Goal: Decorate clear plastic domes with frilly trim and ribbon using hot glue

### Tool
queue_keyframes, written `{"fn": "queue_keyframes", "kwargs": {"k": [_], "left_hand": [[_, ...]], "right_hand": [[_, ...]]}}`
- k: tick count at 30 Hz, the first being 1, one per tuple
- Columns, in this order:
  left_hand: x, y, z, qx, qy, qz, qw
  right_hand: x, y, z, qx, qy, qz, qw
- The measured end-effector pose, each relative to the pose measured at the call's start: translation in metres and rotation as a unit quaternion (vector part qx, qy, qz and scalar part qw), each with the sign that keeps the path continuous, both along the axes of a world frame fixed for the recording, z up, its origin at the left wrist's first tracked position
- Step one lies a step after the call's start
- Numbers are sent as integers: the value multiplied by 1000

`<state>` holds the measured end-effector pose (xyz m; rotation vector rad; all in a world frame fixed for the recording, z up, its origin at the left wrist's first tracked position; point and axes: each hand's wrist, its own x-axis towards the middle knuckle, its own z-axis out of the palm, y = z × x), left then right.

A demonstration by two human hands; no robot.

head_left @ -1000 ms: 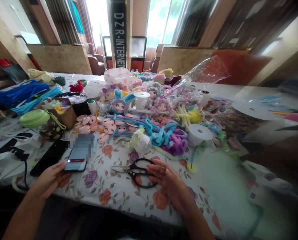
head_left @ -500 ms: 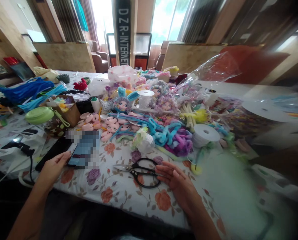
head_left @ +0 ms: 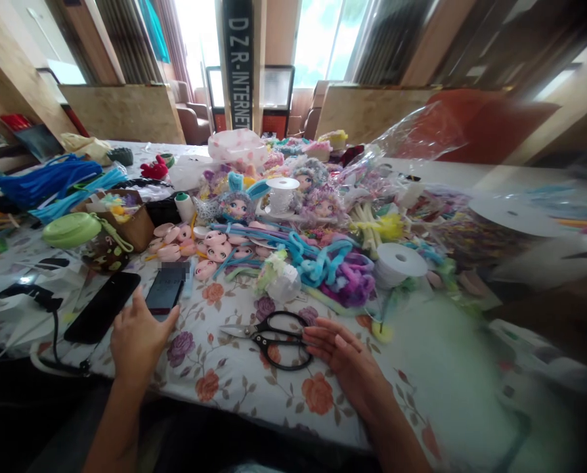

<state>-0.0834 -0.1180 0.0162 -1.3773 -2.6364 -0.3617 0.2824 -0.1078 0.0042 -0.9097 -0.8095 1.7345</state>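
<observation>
My left hand (head_left: 140, 335) is at the lower end of a smartphone (head_left: 165, 289), thumb at its right edge and fingers at its left. The palm side is hidden. Left of it lies a second black phone (head_left: 104, 307). Black-handled scissors (head_left: 276, 340) rest on the floral tablecloth (head_left: 207, 384), blades pointing left. My right hand (head_left: 345, 361) lies beside the scissors' loops with fingers stretched out, the tips at or touching the handle; nothing is gripped. Beyond the scissors sit a small clear-and-green bundle (head_left: 280, 279) and blue fuzzy stems (head_left: 323, 259).
Pink doll faces (head_left: 215, 246), finished dolls (head_left: 239, 205) and white spools (head_left: 400, 263) crowd the table behind. A green-lidded jar (head_left: 74, 230) and a charger with cables (head_left: 22, 295) are at left. Plastic wrapping (head_left: 412, 138) rises at back right.
My left hand has moved right, from the phone's lower left corner to span its lower end. The phone has shifted away and its screen is darker. My right hand stays by the scissors.
</observation>
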Motion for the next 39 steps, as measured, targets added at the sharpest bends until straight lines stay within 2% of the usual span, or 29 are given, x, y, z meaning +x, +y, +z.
{"fn": "queue_keyframes", "kwargs": {"k": [9,14,16,20,24,28,32,35,37,39], "left_hand": [[-5,4,-8,32,28,-4,999],[7,20,-2,131,74,-129,980],[12,34,1,109,79,-148,980],[18,60,3,25,105,-132,985],[16,71,5,-9,97,-124,988],[1,82,18,72,50,-111,990],[-13,106,43,153,19,-153,976],[-12,123,60,176,15,-182,967],[-6,128,64,175,14,-200,964],[-2,131,61,166,24,-184,968]], "right_hand": [[2,1,-1,-11,9,3,1000],[1,1,-5,-9,12,1,1000],[1,1,-8,-4,14,0,1000],[2,0,-9,-5,16,-2,1000],[2,-2,-5,-7,21,4,1000],[3,-2,-1,-8,18,13,1000],[3,-1,-3,-7,26,14,1000],[2,-1,-3,-5,41,5,999],[2,-2,-2,-6,51,1,999],[1,-3,0,-9,58,2,998]]}}
